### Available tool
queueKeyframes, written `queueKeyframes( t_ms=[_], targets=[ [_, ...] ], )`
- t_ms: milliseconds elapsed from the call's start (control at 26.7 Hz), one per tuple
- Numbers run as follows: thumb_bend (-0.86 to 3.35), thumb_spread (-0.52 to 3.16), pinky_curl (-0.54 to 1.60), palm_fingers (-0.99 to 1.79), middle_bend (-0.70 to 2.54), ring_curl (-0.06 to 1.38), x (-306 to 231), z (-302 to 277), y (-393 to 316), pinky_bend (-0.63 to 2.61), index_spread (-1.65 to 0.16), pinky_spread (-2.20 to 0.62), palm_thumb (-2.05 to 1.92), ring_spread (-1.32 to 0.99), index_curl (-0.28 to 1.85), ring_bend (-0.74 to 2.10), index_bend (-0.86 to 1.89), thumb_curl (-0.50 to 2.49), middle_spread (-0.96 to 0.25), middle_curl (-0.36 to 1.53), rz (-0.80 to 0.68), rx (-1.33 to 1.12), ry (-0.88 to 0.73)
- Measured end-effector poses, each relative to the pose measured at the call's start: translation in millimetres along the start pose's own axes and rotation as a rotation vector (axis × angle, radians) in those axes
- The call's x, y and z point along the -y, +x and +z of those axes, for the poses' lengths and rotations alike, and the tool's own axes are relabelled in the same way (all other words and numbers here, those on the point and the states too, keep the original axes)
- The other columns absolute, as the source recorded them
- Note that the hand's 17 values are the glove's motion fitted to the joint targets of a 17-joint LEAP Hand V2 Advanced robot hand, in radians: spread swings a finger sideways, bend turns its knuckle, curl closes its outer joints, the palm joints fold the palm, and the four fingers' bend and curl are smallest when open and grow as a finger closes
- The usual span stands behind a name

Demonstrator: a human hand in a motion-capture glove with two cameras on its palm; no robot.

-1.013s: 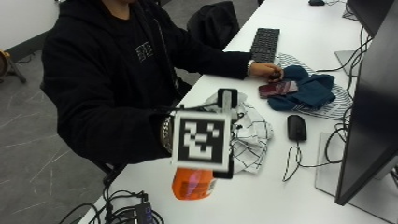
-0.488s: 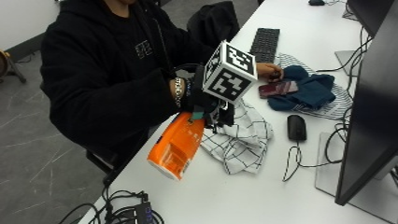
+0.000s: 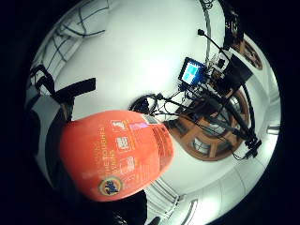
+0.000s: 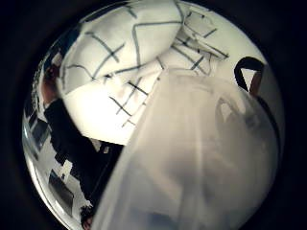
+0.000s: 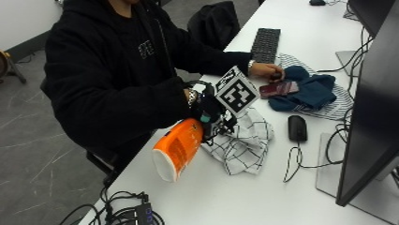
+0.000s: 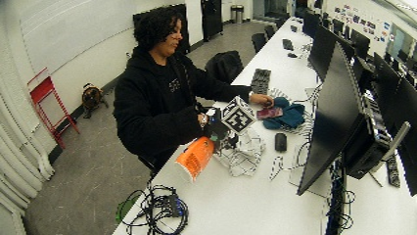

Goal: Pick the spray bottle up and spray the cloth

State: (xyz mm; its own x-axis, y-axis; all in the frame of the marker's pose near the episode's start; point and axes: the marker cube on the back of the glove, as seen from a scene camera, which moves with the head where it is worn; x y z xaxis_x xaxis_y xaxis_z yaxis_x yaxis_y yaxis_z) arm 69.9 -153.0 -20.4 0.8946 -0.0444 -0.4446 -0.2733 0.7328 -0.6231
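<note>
The white bench (image 5: 293,197) carries a white checked cloth (image 5: 244,140) in a crumpled heap, and every other thing is placed from that cloth. The orange spray bottle (image 5: 177,149) hangs tilted in the air just beside the cloth at the bench's near edge, its base toward the camera and its head up against the cloth's side. The gloved right hand (image 5: 209,111), the grip, has its fingers curled round the bottle's neck above the cloth.
</note>
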Motion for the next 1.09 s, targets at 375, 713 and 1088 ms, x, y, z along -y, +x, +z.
queueKeyframes(
  t_ms=[375, 713, 1088],
  targets=[
    [-0.03, 0.58, 0.39, 1.36, 0.69, 0.47, 14.4, 30.6, -25.6, 0.45, -0.29, -0.31, 0.91, -0.23, 0.58, 0.7, 0.2, 0.72, -0.19, 0.56, -0.038, -0.063, -0.079],
    [-0.03, 0.58, 0.39, 1.36, 0.69, 0.47, -16.3, -43.9, -40.8, 0.45, -0.29, -0.3, 0.91, -0.22, 0.58, 0.7, 0.19, 0.73, -0.2, 0.56, -0.263, 0.133, 0.351],
    [-0.03, 0.59, 0.38, 1.36, 0.69, 0.46, -74.2, -145.8, -121.6, 0.43, -0.29, -0.29, 0.9, -0.22, 0.59, 0.7, 0.19, 0.74, -0.2, 0.56, -0.78, 0.526, 1.219]
  ],
)
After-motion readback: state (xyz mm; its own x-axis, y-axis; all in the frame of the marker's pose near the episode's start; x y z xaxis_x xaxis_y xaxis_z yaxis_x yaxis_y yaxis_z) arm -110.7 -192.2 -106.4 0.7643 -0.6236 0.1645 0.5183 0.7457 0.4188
